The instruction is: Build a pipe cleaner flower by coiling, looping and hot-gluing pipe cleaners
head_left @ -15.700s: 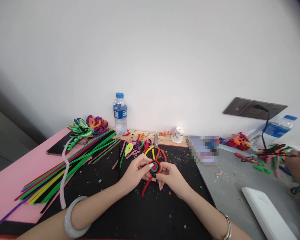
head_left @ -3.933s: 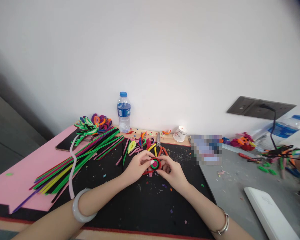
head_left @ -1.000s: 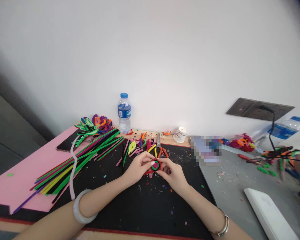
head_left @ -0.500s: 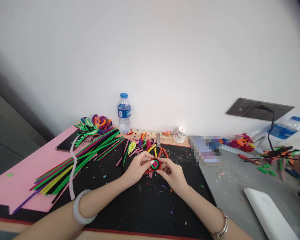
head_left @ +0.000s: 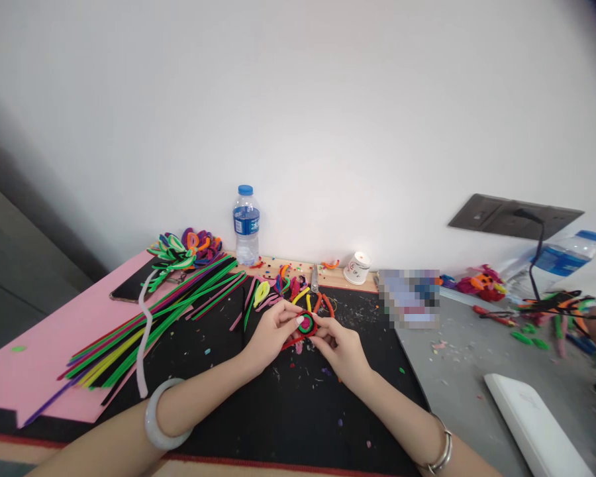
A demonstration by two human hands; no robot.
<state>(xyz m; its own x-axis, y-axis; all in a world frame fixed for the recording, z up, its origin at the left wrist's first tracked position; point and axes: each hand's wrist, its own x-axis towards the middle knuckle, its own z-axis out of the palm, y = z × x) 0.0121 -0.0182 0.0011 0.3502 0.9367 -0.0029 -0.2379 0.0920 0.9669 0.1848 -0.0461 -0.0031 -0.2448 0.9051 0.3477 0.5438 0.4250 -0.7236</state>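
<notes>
Pinching from both sides, my left hand [head_left: 271, 334] and right hand [head_left: 340, 348] hold a small pipe-cleaner coil [head_left: 306, 323] between them, just above the black mat [head_left: 288, 424]. The left thumb lies across the coil's face and the right fingertips close on its near edge, so both hands are clasped on it. I judge the coil very light and soft on the outside, with a wire core that bends and stays bent; squeezed hard it would likely go out of round. The fuzzy pile should give plenty of grip, so slipping seems unlikely. A loose red tail [head_left: 291, 342] trails below the left fingers and would probably unwind if let go. Best hold, I think, is flat across the disc faces with the outer wrap pinned. Straight pipe cleaners [head_left: 153, 318] lie well left of my hands, and scissors [head_left: 314, 281] lie just beyond them.
</notes>
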